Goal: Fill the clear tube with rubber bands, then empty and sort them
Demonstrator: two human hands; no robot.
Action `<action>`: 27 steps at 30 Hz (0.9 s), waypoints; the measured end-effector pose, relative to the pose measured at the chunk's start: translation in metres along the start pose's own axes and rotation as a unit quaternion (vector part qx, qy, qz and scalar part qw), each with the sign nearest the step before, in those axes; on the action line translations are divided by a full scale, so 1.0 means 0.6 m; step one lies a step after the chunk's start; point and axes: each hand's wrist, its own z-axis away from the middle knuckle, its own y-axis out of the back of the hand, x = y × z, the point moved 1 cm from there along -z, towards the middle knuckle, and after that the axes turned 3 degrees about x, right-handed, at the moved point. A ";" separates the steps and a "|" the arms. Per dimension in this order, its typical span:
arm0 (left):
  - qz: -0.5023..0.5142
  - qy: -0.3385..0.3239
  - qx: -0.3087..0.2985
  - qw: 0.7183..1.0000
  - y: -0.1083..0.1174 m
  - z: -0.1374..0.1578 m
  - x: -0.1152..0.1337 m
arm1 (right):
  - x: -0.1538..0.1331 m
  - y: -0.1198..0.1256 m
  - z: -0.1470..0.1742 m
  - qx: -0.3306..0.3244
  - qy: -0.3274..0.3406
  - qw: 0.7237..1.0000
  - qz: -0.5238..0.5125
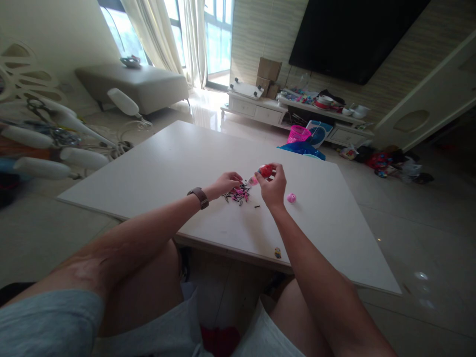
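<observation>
My right hand (273, 186) is closed around a small bottle-like container (265, 171), red at its upper end and clear with pink toward its lower left end. The container is tilted, with that end pointing at a heap of small black and pink pieces (237, 194) on the white table. My left hand (225, 184), with a dark watch on the wrist, hovers at the heap's upper edge. Its fingers are curved and apart; nothing plainly shows between them. A small pink cap-like piece (291, 198) lies to the right of my right hand.
One black piece (257, 206) lies apart from the heap. A small yellow and blue figure sticker (277, 253) sits by the near edge of the white table (208, 148). Beyond its far edge are a pink basket (298, 133) and something blue (305, 149). White lamp arms (80, 156) stand left.
</observation>
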 end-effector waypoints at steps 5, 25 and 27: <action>0.018 0.009 -0.009 1.000 0.001 -0.002 -0.004 | -0.009 -0.007 0.013 -0.020 0.047 0.998 0.022; 0.226 0.011 -0.114 0.967 -0.011 0.030 0.030 | 0.036 -0.014 0.000 0.093 -0.301 0.927 -0.206; 0.206 0.000 -0.142 0.968 -0.013 0.034 0.033 | 0.036 -0.015 0.001 0.083 -0.311 0.921 -0.217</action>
